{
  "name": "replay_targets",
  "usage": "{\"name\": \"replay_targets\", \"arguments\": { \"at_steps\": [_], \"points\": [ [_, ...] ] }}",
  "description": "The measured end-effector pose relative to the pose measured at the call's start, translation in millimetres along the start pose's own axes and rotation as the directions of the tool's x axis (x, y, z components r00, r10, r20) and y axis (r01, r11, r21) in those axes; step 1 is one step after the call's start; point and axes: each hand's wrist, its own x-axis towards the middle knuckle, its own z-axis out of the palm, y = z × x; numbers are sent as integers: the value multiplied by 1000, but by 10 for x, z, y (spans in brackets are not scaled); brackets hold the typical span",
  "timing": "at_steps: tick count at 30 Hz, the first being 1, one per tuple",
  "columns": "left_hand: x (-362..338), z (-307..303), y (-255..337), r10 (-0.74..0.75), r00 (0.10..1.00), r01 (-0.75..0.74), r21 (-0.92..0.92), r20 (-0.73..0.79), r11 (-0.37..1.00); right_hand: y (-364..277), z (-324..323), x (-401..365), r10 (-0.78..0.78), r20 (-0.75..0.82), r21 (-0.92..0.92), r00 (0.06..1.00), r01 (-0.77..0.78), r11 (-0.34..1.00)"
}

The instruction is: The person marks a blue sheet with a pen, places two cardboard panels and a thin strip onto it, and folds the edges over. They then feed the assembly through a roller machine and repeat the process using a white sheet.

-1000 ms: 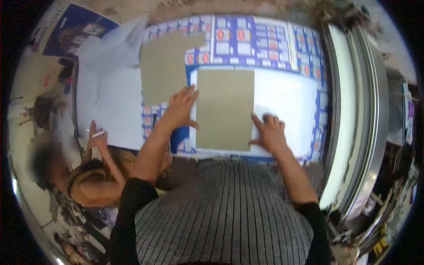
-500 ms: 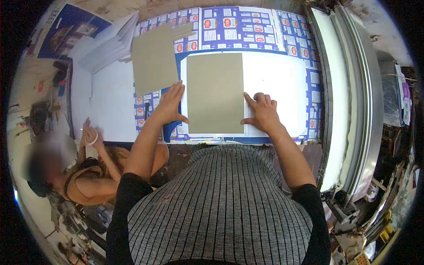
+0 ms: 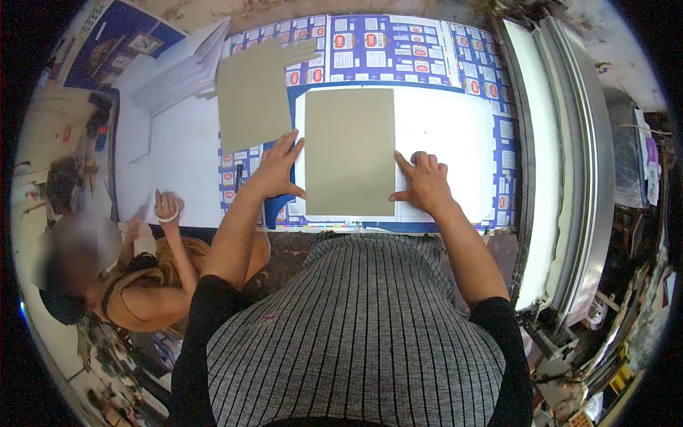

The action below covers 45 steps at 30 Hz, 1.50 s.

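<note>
A grey-brown board (image 3: 349, 151) lies flat on a large white sheet (image 3: 448, 121), which rests on blue printed sheets (image 3: 388, 48). My left hand (image 3: 279, 168) is spread beside the board's left edge, its fingers on the left margin of the white sheet. At the board's right edge is my right hand (image 3: 424, 181), with thumb and index finger apart and touching the edge; its other fingers are bent. Neither hand holds anything. A second grey-brown board (image 3: 254, 96) lies to the upper left, with narrow strips (image 3: 300, 53) beside it.
A co-worker (image 3: 146, 288) sits at the left, hands (image 3: 168, 206) over white paper (image 3: 181, 153). A dark pen-like object (image 3: 238, 178) lies left of my left hand. Long metal rollers (image 3: 580, 171) run along the right side. Stacked paper (image 3: 192, 75) stands at the upper left.
The co-worker's hands have moved apart, one further right over the paper. My hands and the board hold nearly the same positions, with the view shifted slightly.
</note>
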Motion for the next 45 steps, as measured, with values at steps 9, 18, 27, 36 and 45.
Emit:
{"name": "replay_targets", "arguments": {
  "at_steps": [9, 18, 27, 36, 45],
  "points": [
    [0, -63, 2, 8, 1000, -8, -29, 16, 1000, -31, -8, 33, 6, -23, 55, 1000, -5, 998],
    [4, -28, -21, 8, 999, -7, -24, 38, 1000, -90, -73, 47, 22, 26, 19, 999, -23, 1000],
    [7, -22, 2, -7, 1000, 7, -28, 23, 1000, -37, -46, 23, 15, 10, 6, 1000, -15, 1000],
    [38, -9, 27, -75, 995, 75, 9, 71, 997, 52, 37, 32, -34, -39, 18, 999, 34, 999],
    [37, 46, -3, -35, 998, 32, 59, 45, 998, 80, 87, -23, -42, -118, 67, 992, 50, 997]
  ]
}}
